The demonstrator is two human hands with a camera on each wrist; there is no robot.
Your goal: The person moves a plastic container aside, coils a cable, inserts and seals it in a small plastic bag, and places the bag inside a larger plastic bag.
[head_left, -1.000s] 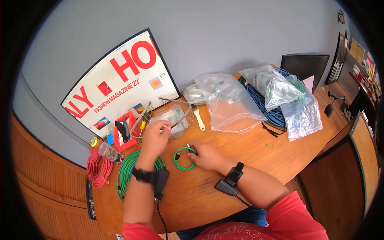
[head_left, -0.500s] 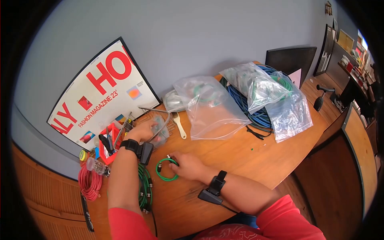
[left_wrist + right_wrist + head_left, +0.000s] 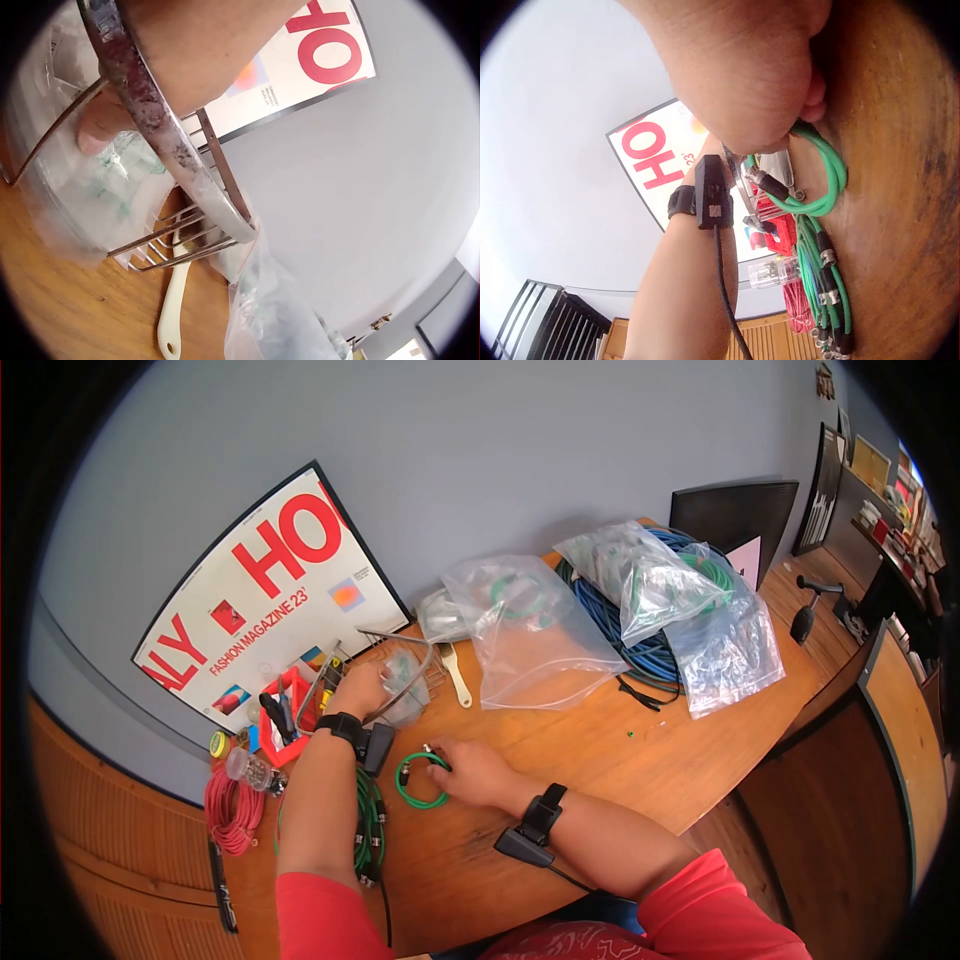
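My left hand (image 3: 360, 688) reaches down into a wire basket (image 3: 161, 131) near the back wall. Inside the basket lie clear plastic bags (image 3: 112, 187) with green print, and one fingertip of that hand shows against them. The other left fingers are hidden, so I cannot tell whether they hold anything. My right hand (image 3: 475, 772) pinches a small coil of green cable (image 3: 403, 796) at its right side, low over the table. Metal connectors with black sleeves show on the coil's ends in the right wrist view.
Beside my left forearm lies a larger green cable bundle (image 3: 372, 825). Further left are a red cable bundle (image 3: 230, 818), a clear jar (image 3: 250, 768) and a red tool bin (image 3: 290, 752). A white-handled brush (image 3: 459, 682), a zip bag (image 3: 545, 670) and blue cables (image 3: 600, 615) lie to the right.
My left hand has dropped from above the basket's front into it. My right hand still holds the small green coil in about the same place. The head view has turned slightly.
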